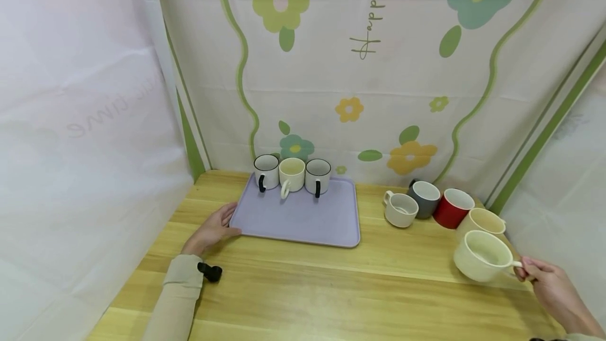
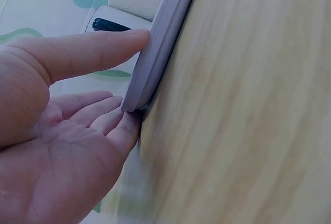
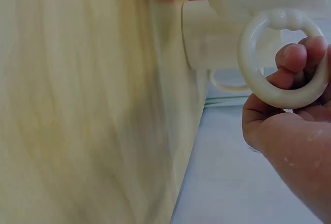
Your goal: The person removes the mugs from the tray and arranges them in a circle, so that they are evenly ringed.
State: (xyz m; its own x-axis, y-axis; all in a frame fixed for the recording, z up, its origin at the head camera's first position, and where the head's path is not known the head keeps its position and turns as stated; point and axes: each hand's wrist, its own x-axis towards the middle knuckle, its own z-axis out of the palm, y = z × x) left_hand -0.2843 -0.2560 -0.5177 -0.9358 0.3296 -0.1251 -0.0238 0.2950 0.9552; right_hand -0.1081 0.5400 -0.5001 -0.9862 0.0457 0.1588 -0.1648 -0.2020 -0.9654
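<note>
My right hand [image 1: 554,286] grips the ring handle of a wide cream cup [image 1: 483,257], upright at the table's right side; the right wrist view shows fingers curled through the handle [image 3: 248,53]. A purple tray [image 1: 298,220] lies at the middle left of the table. Along its back edge stand a cream mug [image 1: 291,175] and, on either side of it, white black-rimmed mugs [image 1: 267,172] [image 1: 317,177]. Against the tray's left front corner rests my left hand [image 1: 213,229], its fingers extended and its thumb on the rim in the left wrist view [image 2: 77,125].
A row at the right back holds a small off-white cup [image 1: 400,210], a grey mug [image 1: 425,200], a red mug [image 1: 452,209] and a pale yellow mug [image 1: 480,221], right behind the gripped cup. Fabric walls [image 1: 331,78] stand behind and at both sides.
</note>
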